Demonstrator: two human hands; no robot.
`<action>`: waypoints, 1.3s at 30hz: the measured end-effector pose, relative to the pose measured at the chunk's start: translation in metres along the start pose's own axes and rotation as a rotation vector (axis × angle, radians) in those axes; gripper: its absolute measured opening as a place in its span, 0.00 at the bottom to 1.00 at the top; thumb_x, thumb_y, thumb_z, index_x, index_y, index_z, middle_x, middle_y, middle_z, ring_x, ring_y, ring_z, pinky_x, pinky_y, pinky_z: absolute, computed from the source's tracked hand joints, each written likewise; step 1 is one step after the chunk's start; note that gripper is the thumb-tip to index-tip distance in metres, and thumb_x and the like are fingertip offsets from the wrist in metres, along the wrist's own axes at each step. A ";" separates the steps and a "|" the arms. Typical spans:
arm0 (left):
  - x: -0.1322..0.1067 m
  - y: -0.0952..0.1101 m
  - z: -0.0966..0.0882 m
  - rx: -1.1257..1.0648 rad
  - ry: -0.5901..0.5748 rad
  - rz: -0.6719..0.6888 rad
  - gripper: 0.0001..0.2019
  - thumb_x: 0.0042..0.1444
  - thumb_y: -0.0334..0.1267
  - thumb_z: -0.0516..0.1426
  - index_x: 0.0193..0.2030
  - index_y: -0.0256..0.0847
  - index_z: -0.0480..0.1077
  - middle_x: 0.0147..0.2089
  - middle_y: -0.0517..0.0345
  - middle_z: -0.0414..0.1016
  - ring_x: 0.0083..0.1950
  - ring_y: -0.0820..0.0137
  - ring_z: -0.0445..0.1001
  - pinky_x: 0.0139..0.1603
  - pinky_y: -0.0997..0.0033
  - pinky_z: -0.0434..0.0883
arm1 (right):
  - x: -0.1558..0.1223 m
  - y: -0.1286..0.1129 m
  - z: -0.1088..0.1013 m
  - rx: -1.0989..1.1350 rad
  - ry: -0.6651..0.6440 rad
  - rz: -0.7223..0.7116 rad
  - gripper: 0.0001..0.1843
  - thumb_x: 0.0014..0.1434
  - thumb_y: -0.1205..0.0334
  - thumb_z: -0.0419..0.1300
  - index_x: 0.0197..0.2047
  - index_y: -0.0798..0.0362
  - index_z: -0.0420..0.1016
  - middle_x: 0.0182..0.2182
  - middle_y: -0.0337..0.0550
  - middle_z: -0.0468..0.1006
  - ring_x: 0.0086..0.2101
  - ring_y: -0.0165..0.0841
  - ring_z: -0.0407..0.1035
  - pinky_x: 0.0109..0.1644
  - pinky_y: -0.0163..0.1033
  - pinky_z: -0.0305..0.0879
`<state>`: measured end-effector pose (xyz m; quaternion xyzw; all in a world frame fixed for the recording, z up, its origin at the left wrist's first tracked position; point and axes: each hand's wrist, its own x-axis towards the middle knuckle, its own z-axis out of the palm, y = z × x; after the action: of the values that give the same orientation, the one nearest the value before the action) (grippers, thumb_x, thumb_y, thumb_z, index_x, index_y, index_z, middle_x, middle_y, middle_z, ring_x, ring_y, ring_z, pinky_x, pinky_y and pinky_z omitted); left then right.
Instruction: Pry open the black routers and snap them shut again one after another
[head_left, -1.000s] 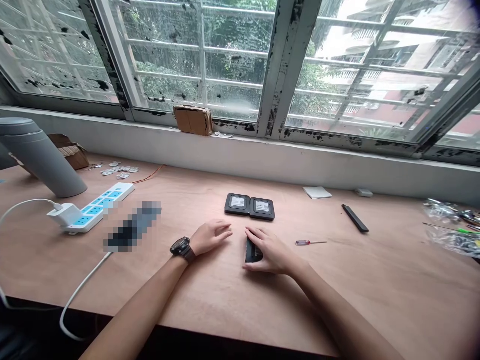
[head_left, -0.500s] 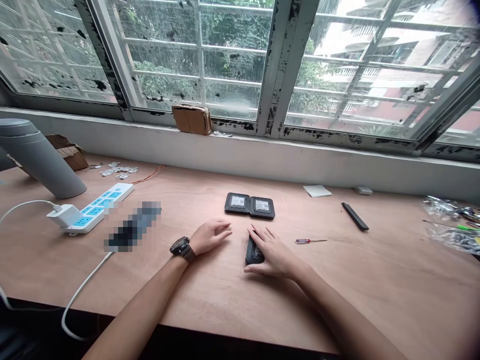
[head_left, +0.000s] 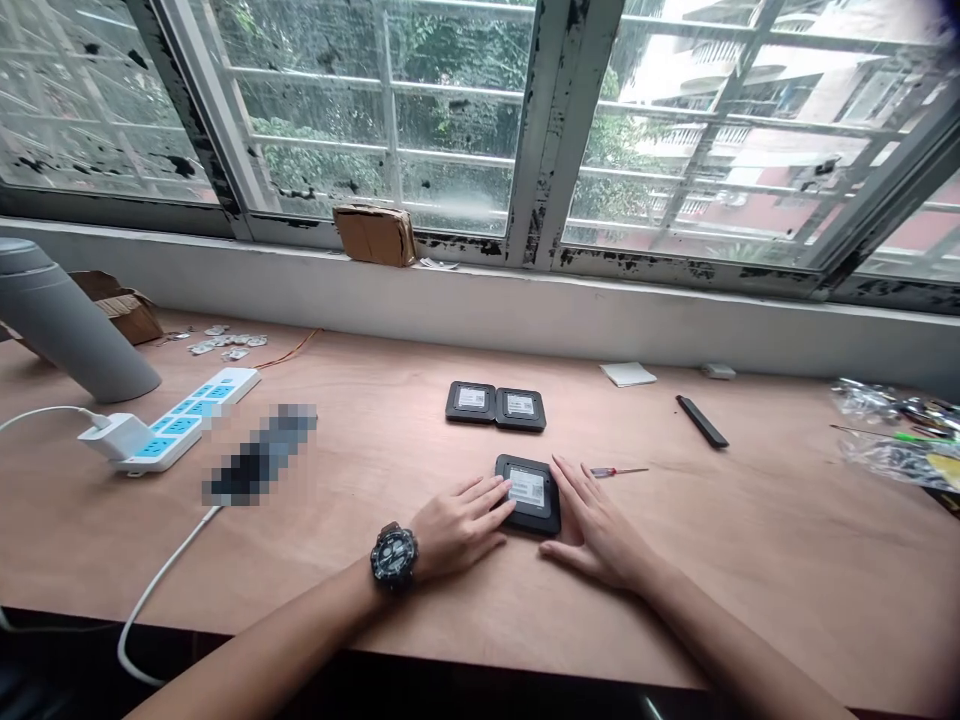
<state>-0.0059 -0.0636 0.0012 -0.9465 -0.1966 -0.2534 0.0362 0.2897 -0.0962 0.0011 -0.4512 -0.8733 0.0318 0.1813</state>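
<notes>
1. On the plywood bench [head_left: 720,590], a black device [head_left: 536,515] with a white label sits between the hands, right at the fingertips.
2. Left hand [head_left: 457,527], watch [head_left: 394,557] on the wrist: fingers [head_left: 484,497] extended and close together, tips on the device's left edge, not clamped.
3. Right hand [head_left: 592,525]: fingers [head_left: 574,490] spread apart, lying along its right side.
4. Just ahead, two matching devices [head_left: 495,406] lie side by side; a screwdriver [head_left: 619,471] lies just beyond the right fingertips.
5. Out left, a power strip [head_left: 180,425] and charger [head_left: 109,436]; out right, a black bar [head_left: 701,421] and plastic bags [head_left: 892,455].
</notes>
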 end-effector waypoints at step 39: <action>0.025 -0.010 0.006 -0.100 -0.164 -0.228 0.44 0.60 0.67 0.56 0.70 0.32 0.62 0.70 0.32 0.63 0.71 0.45 0.63 0.69 0.46 0.63 | 0.007 0.069 -0.032 -0.073 0.375 0.300 0.20 0.72 0.47 0.49 0.45 0.49 0.78 0.50 0.51 0.79 0.44 0.46 0.75 0.50 0.54 0.68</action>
<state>0.0128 -0.0449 0.0082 -0.9361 -0.2924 -0.1871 -0.0564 0.3508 -0.0534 0.0173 -0.5801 -0.7481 -0.0573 0.3171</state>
